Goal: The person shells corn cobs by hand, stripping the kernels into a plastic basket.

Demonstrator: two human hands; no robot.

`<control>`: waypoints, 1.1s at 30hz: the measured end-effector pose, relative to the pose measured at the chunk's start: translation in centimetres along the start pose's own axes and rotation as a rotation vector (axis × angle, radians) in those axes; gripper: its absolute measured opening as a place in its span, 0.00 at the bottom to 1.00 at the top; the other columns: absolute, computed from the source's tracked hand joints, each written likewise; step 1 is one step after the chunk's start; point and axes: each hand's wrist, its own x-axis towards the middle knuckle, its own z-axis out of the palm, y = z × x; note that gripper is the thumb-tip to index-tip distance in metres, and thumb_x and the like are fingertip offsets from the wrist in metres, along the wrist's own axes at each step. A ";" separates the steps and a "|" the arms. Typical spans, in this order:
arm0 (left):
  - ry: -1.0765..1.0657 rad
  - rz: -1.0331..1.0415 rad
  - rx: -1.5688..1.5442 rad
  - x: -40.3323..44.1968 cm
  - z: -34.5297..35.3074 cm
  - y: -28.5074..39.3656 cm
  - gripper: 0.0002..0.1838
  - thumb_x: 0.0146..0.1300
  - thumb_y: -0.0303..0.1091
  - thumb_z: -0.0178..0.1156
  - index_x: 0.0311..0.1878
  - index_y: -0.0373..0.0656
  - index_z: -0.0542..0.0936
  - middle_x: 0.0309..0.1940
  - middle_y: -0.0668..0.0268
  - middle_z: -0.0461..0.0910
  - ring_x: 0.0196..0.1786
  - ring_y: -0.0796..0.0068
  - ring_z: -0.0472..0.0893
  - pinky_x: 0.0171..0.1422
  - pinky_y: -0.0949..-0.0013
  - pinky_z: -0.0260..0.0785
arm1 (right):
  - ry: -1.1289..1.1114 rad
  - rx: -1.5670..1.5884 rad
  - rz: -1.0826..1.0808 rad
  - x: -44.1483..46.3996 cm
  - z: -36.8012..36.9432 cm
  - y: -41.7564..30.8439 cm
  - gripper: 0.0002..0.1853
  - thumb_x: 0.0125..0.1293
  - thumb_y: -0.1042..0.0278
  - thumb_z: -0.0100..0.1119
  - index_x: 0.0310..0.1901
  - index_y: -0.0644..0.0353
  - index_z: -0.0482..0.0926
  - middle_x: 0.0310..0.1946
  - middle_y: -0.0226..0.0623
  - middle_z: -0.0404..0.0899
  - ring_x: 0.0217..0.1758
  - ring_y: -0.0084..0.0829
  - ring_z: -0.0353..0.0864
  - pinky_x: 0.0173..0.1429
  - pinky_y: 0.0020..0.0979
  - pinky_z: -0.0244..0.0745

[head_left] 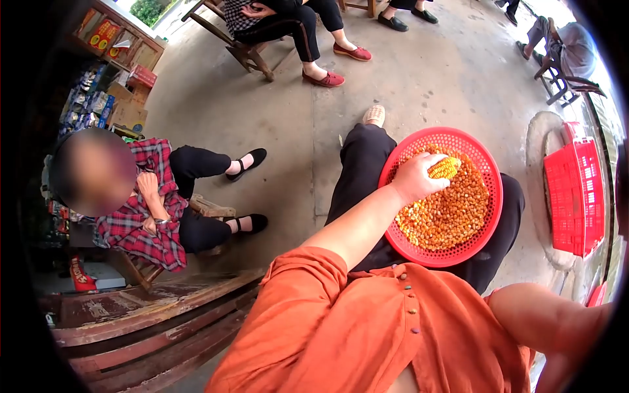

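Note:
My left hand (417, 178) is closed around a yellow corn cob (445, 168), its fingers and thumb gripping the near end. The cob is above loose orange-yellow corn kernels (439, 219), which fill much of a round red plastic basket (490, 160) with a perforated rim. This basket rests across my lap, on dark trousers (357, 173). At the lower right, my right forearm stretches out towards the picture's edge, and the hand itself is outside the view.
A red plastic crate (576, 196) stands on the floor to my right. On my left, a person in a checked shirt (157, 177) sits near a wooden bench (157, 314) and shelves of goods. Other people sit on wooden chairs (246, 56) farther off across the concrete floor (288, 131).

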 end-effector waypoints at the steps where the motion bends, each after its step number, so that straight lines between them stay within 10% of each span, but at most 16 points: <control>1: 0.017 0.038 0.028 -0.1 0.1 -0.3 0.32 0.53 0.41 0.74 0.60 0.39 0.78 0.49 0.53 0.82 0.53 0.57 0.83 0.60 0.62 0.74 | 0.004 -0.005 -0.007 0.0 0.0 -0.1 0.08 0.54 0.72 0.64 0.28 0.47 0.73 0.23 0.13 0.71 0.33 0.15 0.72 0.46 0.25 0.69; 19: -0.038 -0.078 -0.460 -0.1 -0.7 1.8 0.31 0.57 0.31 0.72 0.65 0.36 0.74 0.53 0.58 0.80 0.57 0.69 0.79 0.65 0.67 0.70 | -0.004 -0.071 0.032 -3.8 -0.5 3.3 0.17 0.63 0.62 0.66 0.53 0.41 0.79 0.29 0.10 0.70 0.33 0.14 0.70 0.53 0.28 0.67; 23: -0.060 -0.047 -0.575 0.1 -1.2 2.6 0.30 0.57 0.27 0.71 0.64 0.38 0.74 0.53 0.59 0.79 0.58 0.71 0.79 0.64 0.66 0.71 | 0.660 -0.035 0.889 -12.1 0.3 12.4 0.06 0.64 0.74 0.58 0.43 0.61 0.75 0.38 0.32 0.77 0.41 0.28 0.76 0.41 0.31 0.71; 25: -0.040 -0.012 -0.489 0.0 -1.1 2.3 0.30 0.57 0.25 0.71 0.63 0.39 0.74 0.53 0.59 0.79 0.57 0.69 0.80 0.63 0.66 0.72 | 0.449 -0.216 1.282 -16.1 2.0 17.6 0.10 0.70 0.71 0.58 0.50 0.64 0.77 0.37 0.31 0.77 0.36 0.21 0.78 0.44 0.26 0.75; 33: -0.011 0.029 -0.153 0.1 -1.3 2.9 0.29 0.55 0.27 0.72 0.59 0.42 0.73 0.49 0.55 0.82 0.52 0.58 0.84 0.57 0.61 0.76 | 0.463 0.313 1.450 -22.7 4.5 22.6 0.12 0.73 0.64 0.61 0.51 0.62 0.78 0.41 0.29 0.80 0.42 0.19 0.80 0.48 0.24 0.77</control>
